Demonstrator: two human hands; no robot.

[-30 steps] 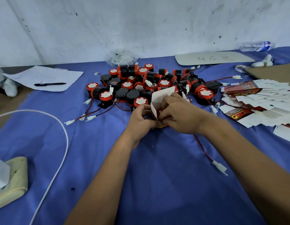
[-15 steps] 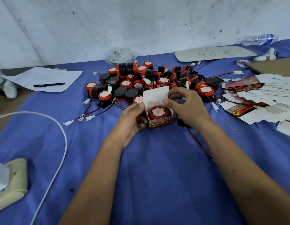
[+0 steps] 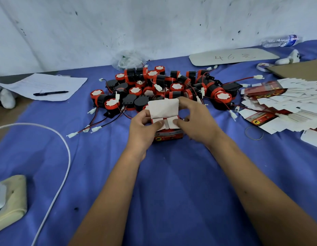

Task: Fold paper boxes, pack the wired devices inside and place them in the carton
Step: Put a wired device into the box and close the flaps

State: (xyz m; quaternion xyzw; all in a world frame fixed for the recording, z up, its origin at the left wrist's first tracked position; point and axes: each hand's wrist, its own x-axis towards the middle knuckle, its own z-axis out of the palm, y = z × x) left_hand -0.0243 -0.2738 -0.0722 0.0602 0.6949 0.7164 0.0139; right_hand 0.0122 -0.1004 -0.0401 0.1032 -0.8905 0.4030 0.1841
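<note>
Small red paper box (image 3: 169,136) on blue cloth (image 3: 172,174); lid flap up. Left hand (image 3: 142,129) and right hand (image 3: 196,121) grip box, thumbs pressing side flaps inward.

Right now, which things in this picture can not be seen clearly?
Head view only:
- Device inside the paper box: hidden by two folded side flaps and both thumbs.
- Box print: too small to read.
- Carton: cut off by the right edge.
- Left hand, right hand: their fingers behind the box are hidden.

Your tabletop (image 3: 172,192) is blue; the devices (image 3: 164,86) are black with red rims; the box (image 3: 169,136) is red, flaps white.
</note>
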